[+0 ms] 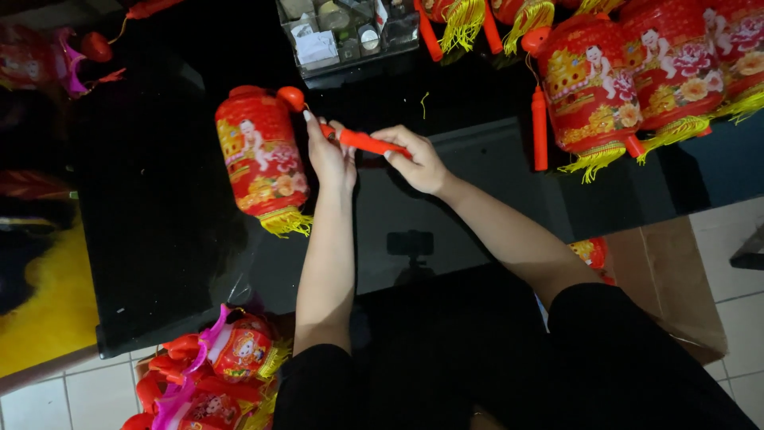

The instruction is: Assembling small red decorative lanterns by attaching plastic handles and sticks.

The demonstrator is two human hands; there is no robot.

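Fingers (pixel 398 151) of both hands clamp the red stick (pixel 368 142), lantern (pixel 261 155) hanging just left

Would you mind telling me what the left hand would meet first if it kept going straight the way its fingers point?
The left hand, holding the red handle, points up and slightly left. It would probably first meet the handle's round red end beside the red lantern; depth is uncertain.

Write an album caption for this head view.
Both hands hold a red handle beside a red lantern on a black table.
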